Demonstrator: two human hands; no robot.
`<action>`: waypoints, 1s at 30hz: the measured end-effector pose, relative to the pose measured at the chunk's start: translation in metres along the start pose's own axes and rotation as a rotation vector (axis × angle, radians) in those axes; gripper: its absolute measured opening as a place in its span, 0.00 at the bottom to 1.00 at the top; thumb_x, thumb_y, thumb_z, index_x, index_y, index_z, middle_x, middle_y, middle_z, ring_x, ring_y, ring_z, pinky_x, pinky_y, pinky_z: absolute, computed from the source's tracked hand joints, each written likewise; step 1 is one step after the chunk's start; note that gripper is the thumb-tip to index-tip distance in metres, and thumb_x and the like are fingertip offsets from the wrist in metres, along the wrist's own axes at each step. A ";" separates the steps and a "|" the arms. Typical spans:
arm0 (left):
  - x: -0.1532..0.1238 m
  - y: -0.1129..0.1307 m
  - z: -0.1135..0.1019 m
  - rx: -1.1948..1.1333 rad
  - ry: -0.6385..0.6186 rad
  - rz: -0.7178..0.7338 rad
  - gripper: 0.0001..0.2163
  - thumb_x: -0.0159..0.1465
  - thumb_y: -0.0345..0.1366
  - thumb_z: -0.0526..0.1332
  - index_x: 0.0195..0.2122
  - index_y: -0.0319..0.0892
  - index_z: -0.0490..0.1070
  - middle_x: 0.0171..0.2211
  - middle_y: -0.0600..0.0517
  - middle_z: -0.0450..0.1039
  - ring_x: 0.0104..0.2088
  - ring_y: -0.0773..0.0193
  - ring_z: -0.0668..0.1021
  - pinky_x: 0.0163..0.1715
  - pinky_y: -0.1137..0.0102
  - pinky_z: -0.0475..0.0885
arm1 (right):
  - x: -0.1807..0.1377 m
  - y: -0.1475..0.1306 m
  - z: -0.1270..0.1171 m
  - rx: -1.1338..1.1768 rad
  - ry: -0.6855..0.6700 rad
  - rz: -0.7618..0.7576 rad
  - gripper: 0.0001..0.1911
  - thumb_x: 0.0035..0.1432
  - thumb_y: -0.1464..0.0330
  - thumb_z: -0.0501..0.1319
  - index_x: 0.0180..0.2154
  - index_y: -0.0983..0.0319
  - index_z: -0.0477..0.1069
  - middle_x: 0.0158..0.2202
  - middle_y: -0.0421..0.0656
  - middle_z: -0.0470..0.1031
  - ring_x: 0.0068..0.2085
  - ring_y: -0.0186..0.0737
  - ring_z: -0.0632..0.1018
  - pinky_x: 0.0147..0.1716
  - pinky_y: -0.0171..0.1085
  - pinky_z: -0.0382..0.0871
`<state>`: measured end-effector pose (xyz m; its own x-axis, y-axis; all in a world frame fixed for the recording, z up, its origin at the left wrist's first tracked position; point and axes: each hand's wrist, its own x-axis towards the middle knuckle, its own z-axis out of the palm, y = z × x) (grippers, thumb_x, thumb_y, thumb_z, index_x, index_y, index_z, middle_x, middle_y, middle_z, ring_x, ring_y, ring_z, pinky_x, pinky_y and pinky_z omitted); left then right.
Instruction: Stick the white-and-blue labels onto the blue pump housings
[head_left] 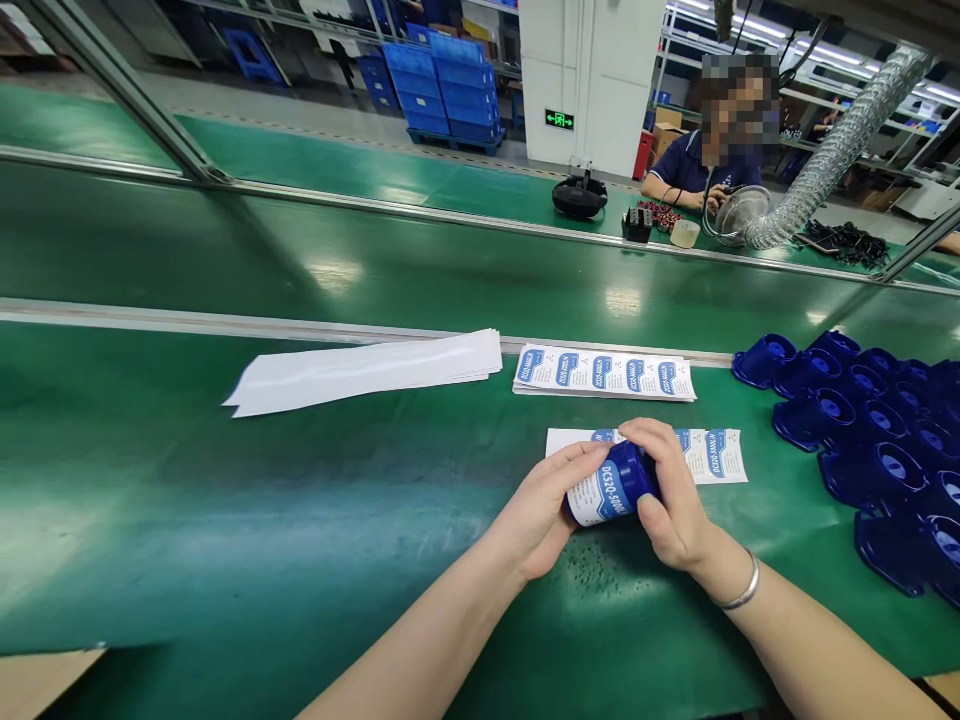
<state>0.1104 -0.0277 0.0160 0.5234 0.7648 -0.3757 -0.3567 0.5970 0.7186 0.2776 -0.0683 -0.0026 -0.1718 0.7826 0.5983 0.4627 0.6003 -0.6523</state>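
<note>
A dark blue plastic housing is held between my two hands, tilted on its side above the green table. Around its body runs a white and blue label with printed text. My left hand grips the left end, thumb along the upper side. On the right end, my right hand curls its fingers and thumb round the housing. Just behind it lies a label sheet, partly hidden by the hands and housing. Farther back is a stack of label sheets with several blue-printed labels.
Blank white strips lie to the left of the label stack. Several blue housings stand in rows at the right. A metal rail edges the table's far side. Beyond it, a co-worker sits by a flexible duct.
</note>
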 end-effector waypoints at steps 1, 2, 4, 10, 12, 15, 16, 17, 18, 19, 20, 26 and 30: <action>0.000 -0.001 0.000 -0.021 -0.010 -0.028 0.14 0.58 0.43 0.71 0.40 0.39 0.79 0.38 0.46 0.77 0.40 0.59 0.76 0.39 0.69 0.71 | 0.000 0.001 0.000 -0.018 -0.017 -0.037 0.26 0.70 0.53 0.49 0.64 0.54 0.57 0.57 0.51 0.64 0.57 0.57 0.68 0.58 0.60 0.64; 0.001 -0.001 0.000 -0.033 -0.017 -0.040 0.14 0.58 0.43 0.71 0.40 0.39 0.79 0.38 0.46 0.77 0.39 0.59 0.76 0.39 0.68 0.71 | 0.001 0.001 0.000 -0.029 -0.026 -0.057 0.26 0.70 0.54 0.49 0.64 0.54 0.56 0.57 0.51 0.64 0.57 0.57 0.69 0.57 0.61 0.64; 0.000 -0.002 0.000 -0.024 -0.014 -0.010 0.15 0.58 0.43 0.72 0.40 0.39 0.78 0.39 0.46 0.77 0.40 0.59 0.77 0.40 0.69 0.71 | 0.001 0.001 -0.001 -0.036 -0.018 -0.055 0.25 0.70 0.55 0.48 0.64 0.54 0.57 0.56 0.51 0.64 0.56 0.57 0.69 0.56 0.61 0.65; -0.006 -0.007 0.008 0.301 0.031 0.223 0.21 0.54 0.43 0.74 0.47 0.43 0.75 0.45 0.48 0.76 0.46 0.55 0.76 0.47 0.63 0.71 | -0.002 -0.002 0.002 0.013 0.114 0.079 0.21 0.72 0.57 0.45 0.60 0.54 0.61 0.56 0.49 0.65 0.58 0.54 0.68 0.58 0.59 0.63; -0.006 -0.011 0.011 0.462 0.089 0.277 0.26 0.49 0.40 0.76 0.48 0.44 0.72 0.45 0.48 0.75 0.46 0.52 0.77 0.46 0.61 0.72 | -0.002 -0.003 0.003 0.059 0.147 0.148 0.21 0.72 0.57 0.45 0.60 0.54 0.62 0.56 0.48 0.66 0.58 0.53 0.68 0.59 0.57 0.62; -0.005 -0.016 0.013 0.599 0.198 0.342 0.30 0.45 0.38 0.78 0.49 0.45 0.69 0.46 0.47 0.74 0.47 0.49 0.77 0.45 0.58 0.72 | 0.000 -0.004 0.004 0.126 0.174 0.242 0.21 0.73 0.57 0.44 0.60 0.54 0.62 0.56 0.48 0.66 0.57 0.52 0.69 0.59 0.55 0.62; -0.005 -0.017 0.013 0.613 0.216 0.354 0.30 0.45 0.38 0.77 0.49 0.45 0.68 0.46 0.47 0.74 0.46 0.49 0.77 0.45 0.58 0.73 | 0.000 -0.004 0.004 0.139 0.178 0.263 0.21 0.73 0.57 0.44 0.60 0.54 0.62 0.56 0.48 0.67 0.57 0.51 0.69 0.59 0.55 0.62; -0.005 -0.016 0.013 0.622 0.218 0.357 0.30 0.46 0.38 0.77 0.49 0.46 0.68 0.46 0.48 0.74 0.46 0.49 0.77 0.45 0.59 0.73 | 0.000 -0.004 0.004 0.148 0.179 0.280 0.21 0.73 0.57 0.44 0.60 0.55 0.62 0.56 0.48 0.67 0.57 0.51 0.69 0.59 0.55 0.62; -0.004 -0.015 0.012 0.627 0.207 0.349 0.30 0.45 0.37 0.77 0.49 0.46 0.68 0.46 0.48 0.74 0.46 0.50 0.77 0.44 0.60 0.72 | 0.000 -0.004 0.004 0.154 0.178 0.292 0.21 0.73 0.57 0.44 0.61 0.54 0.62 0.56 0.48 0.67 0.57 0.51 0.69 0.59 0.54 0.63; -0.004 -0.013 0.010 0.619 0.183 0.332 0.30 0.45 0.38 0.78 0.49 0.46 0.69 0.45 0.49 0.74 0.45 0.51 0.77 0.44 0.60 0.72 | 0.001 -0.004 0.004 0.154 0.173 0.298 0.21 0.73 0.57 0.44 0.61 0.54 0.61 0.56 0.48 0.67 0.57 0.51 0.69 0.59 0.54 0.62; -0.004 -0.010 0.009 0.580 0.147 0.304 0.30 0.46 0.38 0.78 0.49 0.45 0.69 0.45 0.49 0.75 0.45 0.51 0.77 0.44 0.61 0.72 | 0.001 -0.004 0.004 0.149 0.164 0.295 0.21 0.73 0.57 0.45 0.61 0.54 0.61 0.57 0.48 0.67 0.57 0.51 0.69 0.60 0.54 0.62; -0.002 0.000 0.001 0.056 0.037 0.086 0.17 0.56 0.45 0.73 0.41 0.40 0.77 0.40 0.48 0.76 0.41 0.59 0.76 0.41 0.68 0.70 | 0.000 -0.007 0.004 0.034 0.072 0.108 0.21 0.71 0.59 0.47 0.62 0.54 0.60 0.57 0.49 0.64 0.58 0.53 0.68 0.59 0.57 0.62; -0.001 -0.003 0.002 0.003 0.032 0.057 0.16 0.54 0.41 0.75 0.40 0.39 0.78 0.40 0.47 0.77 0.42 0.59 0.76 0.42 0.69 0.70 | 0.000 -0.009 0.005 -0.028 0.023 0.004 0.22 0.70 0.62 0.49 0.64 0.54 0.58 0.56 0.50 0.64 0.56 0.54 0.69 0.57 0.58 0.64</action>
<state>0.1127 -0.0305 0.0158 0.4775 0.8047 -0.3527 -0.3826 0.5518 0.7410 0.2690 -0.0728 0.0002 -0.1496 0.7809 0.6065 0.4876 0.5919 -0.6418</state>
